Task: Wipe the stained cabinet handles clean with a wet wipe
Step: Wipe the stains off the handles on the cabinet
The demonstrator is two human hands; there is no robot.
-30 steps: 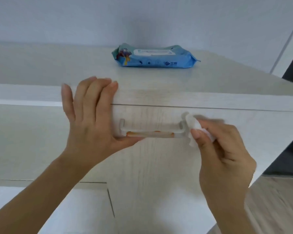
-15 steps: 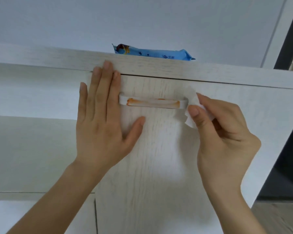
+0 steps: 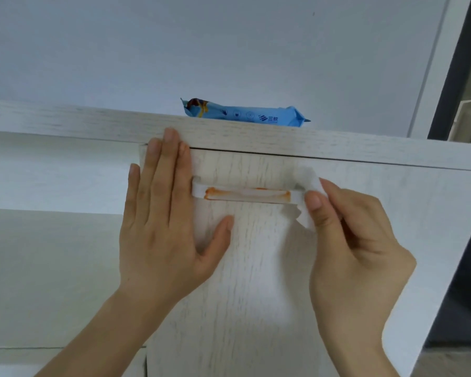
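While my left hand [image 3: 163, 221] lies flat with straight fingers on the cabinet door [image 3: 245, 281], just left of the handle [image 3: 246, 194], my right hand [image 3: 351, 240] pinches a crumpled wet wipe [image 3: 309, 194] against the handle's right end. Orange stain runs along most of the bar, so I judge the wiping barely begun. My worry is smearing: one dragged pass could push the orange onto the pale door, and a bunched wipe may skip the bar's underside and end posts. If I press hard without bracing, the door could swing. On the cabinet top [image 3: 65, 121] sits a blue pack of wipes [image 3: 245, 115]; its small white logo has characters I cannot read reliably.
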